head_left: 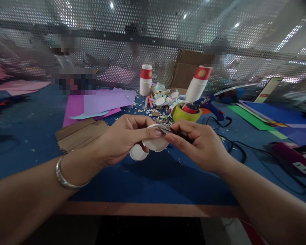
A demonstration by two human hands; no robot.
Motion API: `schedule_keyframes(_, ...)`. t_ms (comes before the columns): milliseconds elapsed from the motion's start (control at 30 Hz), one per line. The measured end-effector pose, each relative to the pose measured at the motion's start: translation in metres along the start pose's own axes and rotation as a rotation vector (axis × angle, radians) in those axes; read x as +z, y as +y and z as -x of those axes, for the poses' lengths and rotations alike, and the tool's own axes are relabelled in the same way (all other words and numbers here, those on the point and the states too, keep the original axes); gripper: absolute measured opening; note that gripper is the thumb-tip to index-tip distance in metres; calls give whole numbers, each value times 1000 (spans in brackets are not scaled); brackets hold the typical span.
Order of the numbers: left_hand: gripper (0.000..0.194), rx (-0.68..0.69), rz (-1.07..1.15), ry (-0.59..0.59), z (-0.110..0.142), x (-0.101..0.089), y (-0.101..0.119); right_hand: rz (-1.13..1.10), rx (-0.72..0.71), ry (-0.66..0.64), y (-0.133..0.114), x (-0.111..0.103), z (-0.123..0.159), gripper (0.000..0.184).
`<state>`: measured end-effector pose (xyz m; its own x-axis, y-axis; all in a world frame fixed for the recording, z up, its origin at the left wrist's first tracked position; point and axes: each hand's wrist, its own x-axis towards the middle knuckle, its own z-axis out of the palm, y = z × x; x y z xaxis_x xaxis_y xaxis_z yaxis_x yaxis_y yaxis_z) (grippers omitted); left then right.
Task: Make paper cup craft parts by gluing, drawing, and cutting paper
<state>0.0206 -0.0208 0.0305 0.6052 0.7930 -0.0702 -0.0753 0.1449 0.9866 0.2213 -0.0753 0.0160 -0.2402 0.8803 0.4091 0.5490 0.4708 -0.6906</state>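
Steadily keep the white paper piece pinched in the left hand, just beside the right hand; guide the slim blade, gripped in the right hand, shallowly, away from the left.

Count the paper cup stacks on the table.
2. The upright white-and-red paper cup stack stands right of the lilac paper sheets; the tilted white-and-red paper cup stack is behind the blue glue gun. Others may be hidden.

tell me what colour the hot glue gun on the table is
The hot glue gun is dark blue, seen in the head view.
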Motion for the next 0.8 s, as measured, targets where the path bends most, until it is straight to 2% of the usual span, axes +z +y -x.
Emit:
schedule_keyframes(200, 24, 25, -41, 19, -3, -6, 2, 37, 0, -24, 4, -1, -3, 37)
schedule_keyframes(467, 15, -27, -12, -1, -3, -8, 6, 56, 3, -48, 7, -1, -3, 37)
schedule_keyframes(800, 17, -72, 3, -5, -2, -7, 7, 58, -14, -93, 8, -6, -4, 35)
